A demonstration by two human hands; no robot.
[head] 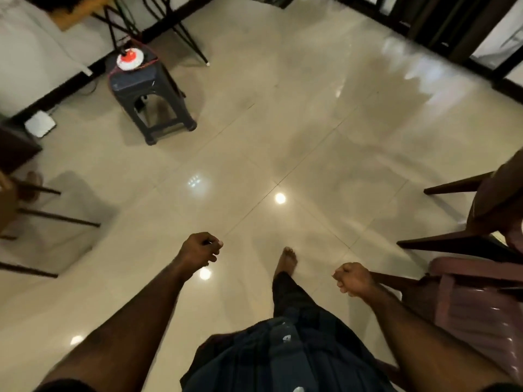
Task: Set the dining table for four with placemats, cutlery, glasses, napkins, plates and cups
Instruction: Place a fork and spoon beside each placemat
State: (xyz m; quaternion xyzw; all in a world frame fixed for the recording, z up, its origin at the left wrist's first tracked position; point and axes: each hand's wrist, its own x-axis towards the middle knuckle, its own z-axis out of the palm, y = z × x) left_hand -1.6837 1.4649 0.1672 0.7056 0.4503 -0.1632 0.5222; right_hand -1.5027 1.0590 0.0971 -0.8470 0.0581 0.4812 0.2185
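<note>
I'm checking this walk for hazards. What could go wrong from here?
1. The floor is glossy and the foot is bare, so a slip seems possible.
2. Chair legs stick out close beside the right hand; a shin or toe might catch them.
3. A red cord trails round the stool ahead on the left hand side and could snag.

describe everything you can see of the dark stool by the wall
The dark stool looks like moulded plastic, with a square seat and four splayed legs joined by low rails. It stands upright on the glossy tiled floor near the wall. A round red and white object sits on its seat, with a reddish cord beside it.
</note>
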